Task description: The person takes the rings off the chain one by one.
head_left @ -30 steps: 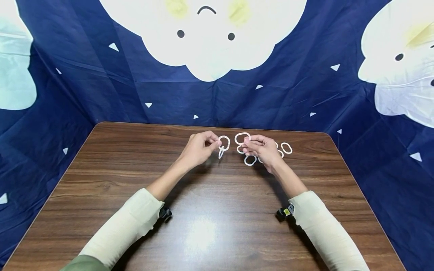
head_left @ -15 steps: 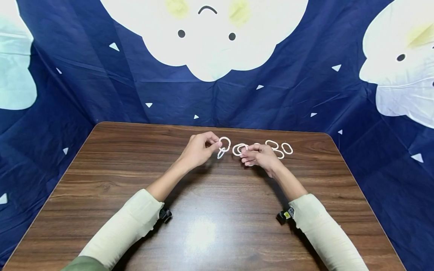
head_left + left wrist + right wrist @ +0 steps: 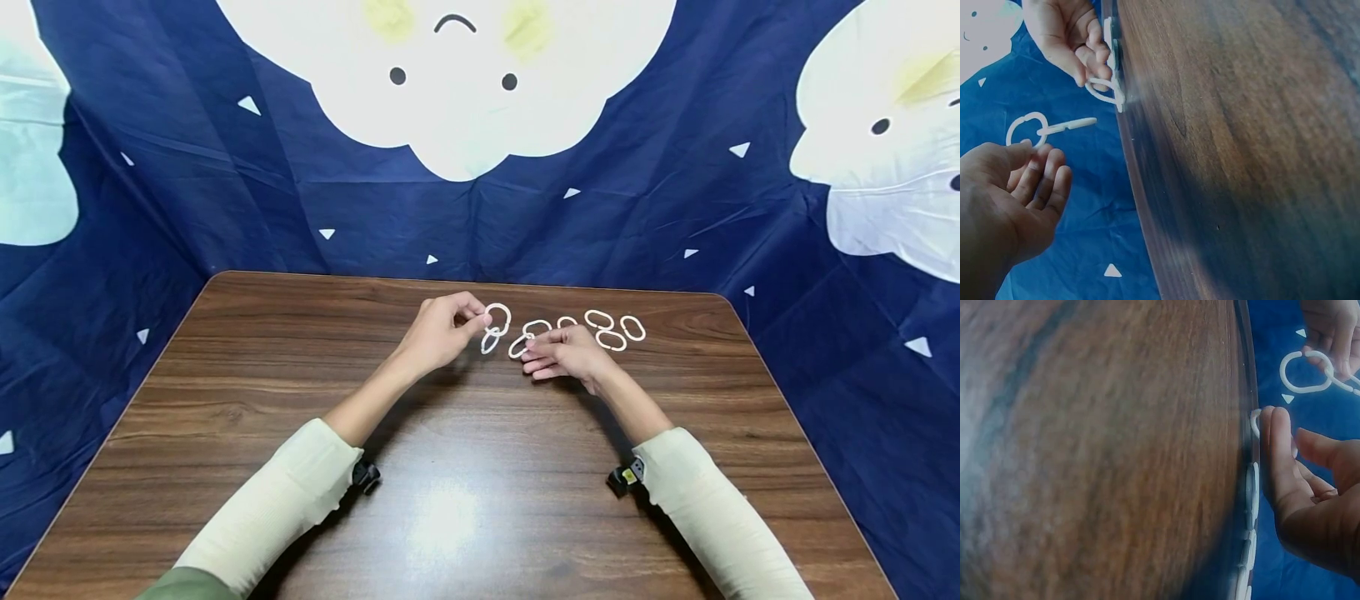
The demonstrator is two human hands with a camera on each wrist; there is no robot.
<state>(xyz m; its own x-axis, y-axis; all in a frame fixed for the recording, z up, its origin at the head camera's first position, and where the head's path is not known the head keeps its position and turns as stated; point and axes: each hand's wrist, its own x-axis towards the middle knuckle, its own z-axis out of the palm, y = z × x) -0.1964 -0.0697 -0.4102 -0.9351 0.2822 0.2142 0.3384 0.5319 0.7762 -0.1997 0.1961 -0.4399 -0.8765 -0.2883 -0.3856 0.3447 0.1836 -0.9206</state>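
My left hand (image 3: 450, 329) pinches a white oval plastic link (image 3: 498, 317) between thumb and fingers, above the far part of the table. A second white link (image 3: 1072, 125) hangs through it, and a small gap shows in the upper link's rim. Just to the right, my right hand (image 3: 566, 358) pinches another link (image 3: 517, 348) at its fingertips, tilted, low over the table. Behind those fingertips lies one more link (image 3: 537, 324), partly overlapped by the held one. In the left wrist view the right thumb and fingers meet at the tilted link (image 3: 1099, 94).
Several loose white links lie to the right on the brown wooden table (image 3: 450, 433), among them an upper link (image 3: 598, 313), a lower link (image 3: 611, 348) and an outer link (image 3: 642, 328). A blue cloth (image 3: 360, 208) with cloud prints rises behind the table's far edge.
My right hand has lowered and come slightly nearer and leftward, bringing its link down from a raised position and tilting it. The left hand stays almost still with its two joined links.
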